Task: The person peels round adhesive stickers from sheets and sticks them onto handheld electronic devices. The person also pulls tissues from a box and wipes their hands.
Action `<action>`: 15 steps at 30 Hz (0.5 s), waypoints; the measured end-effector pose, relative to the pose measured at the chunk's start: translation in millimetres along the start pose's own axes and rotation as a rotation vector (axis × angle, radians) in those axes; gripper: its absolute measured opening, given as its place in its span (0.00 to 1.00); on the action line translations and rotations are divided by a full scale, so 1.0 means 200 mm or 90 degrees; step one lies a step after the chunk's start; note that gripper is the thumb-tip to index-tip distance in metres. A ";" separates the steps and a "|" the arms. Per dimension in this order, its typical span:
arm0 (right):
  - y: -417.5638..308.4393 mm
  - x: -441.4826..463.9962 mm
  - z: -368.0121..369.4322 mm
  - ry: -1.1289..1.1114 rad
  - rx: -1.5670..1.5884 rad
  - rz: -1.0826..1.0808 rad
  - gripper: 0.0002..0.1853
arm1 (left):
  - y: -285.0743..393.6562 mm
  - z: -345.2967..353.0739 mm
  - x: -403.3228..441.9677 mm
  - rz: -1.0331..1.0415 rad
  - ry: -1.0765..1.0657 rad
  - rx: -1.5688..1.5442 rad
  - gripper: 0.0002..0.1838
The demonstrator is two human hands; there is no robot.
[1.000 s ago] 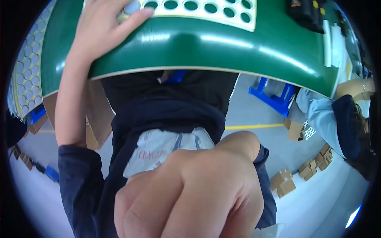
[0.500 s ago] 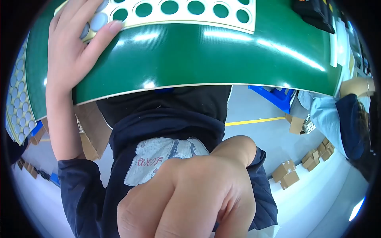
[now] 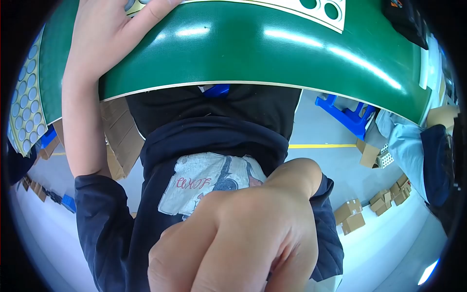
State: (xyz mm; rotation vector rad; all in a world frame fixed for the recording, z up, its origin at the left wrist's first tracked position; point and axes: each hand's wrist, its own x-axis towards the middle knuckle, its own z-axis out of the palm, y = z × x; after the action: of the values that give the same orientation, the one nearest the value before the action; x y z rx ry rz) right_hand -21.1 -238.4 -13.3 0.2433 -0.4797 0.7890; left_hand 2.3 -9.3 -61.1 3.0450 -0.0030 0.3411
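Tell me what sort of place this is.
Probably a factory or workshop floor: a green worktop, round discs laid out in close rows at its left, and several cardboard boxes beyond.

A glossy green worktop (image 3: 233, 58) with a pale edge reflects white streaks of light (image 3: 292, 37). Below it, a yellow line (image 3: 323, 146) crosses the grey floor (image 3: 331, 168) near a blue plastic stool (image 3: 357, 127). Cardboard boxes (image 3: 351, 216) sit near a pale wall (image 3: 384, 248); bright light (image 3: 428, 272) shows lower right.
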 end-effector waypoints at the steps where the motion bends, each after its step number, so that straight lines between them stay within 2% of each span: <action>1: 0.01 0.00 0.02 -0.010 -0.008 0.000 0.17 | 0.01 -0.02 0.00 -0.010 0.000 -0.002 0.34; 3: 0.02 -0.01 0.06 -0.020 -0.009 -0.001 0.17 | 0.10 -0.03 -0.01 -0.018 0.020 -0.067 0.33; 4: 0.02 -0.01 0.06 -0.029 -0.018 -0.002 0.16 | 0.10 -0.04 0.01 -0.025 -0.054 -0.107 0.33; 5: 0.01 -0.01 0.10 -0.040 -0.026 -0.004 0.16 | 0.05 0.07 -0.05 0.036 0.014 -0.087 0.33; 7: -0.02 0.00 0.23 -0.080 -0.043 -0.013 0.16 | 0.25 -0.08 -0.02 -0.065 -0.004 -0.095 0.33; 8: -0.04 0.01 0.26 -0.091 -0.051 -0.018 0.15 | 0.15 0.00 0.00 0.084 0.099 0.072 0.37; 9: -0.03 0.01 0.31 -0.088 -0.047 -0.020 0.15 | 0.15 -0.01 -0.01 -0.007 0.024 -0.015 0.30; 10: -0.03 -0.01 0.33 -0.078 -0.053 -0.022 0.15 | 0.15 0.01 -0.03 -0.007 0.042 -0.011 0.30; 12: -0.11 -0.04 0.37 0.020 -0.008 0.084 0.15 | 0.19 0.04 -0.01 -0.009 0.050 0.000 0.30; 15: -0.13 -0.06 0.37 -0.053 -0.037 0.011 0.14 | 0.18 0.07 -0.01 -0.003 0.090 -0.012 0.28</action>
State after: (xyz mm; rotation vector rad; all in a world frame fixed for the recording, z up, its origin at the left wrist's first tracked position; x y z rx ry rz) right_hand -33.4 -291.0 43.8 0.2191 -0.5830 0.7835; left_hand 2.3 -45.7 -72.0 2.9941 0.0083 0.5507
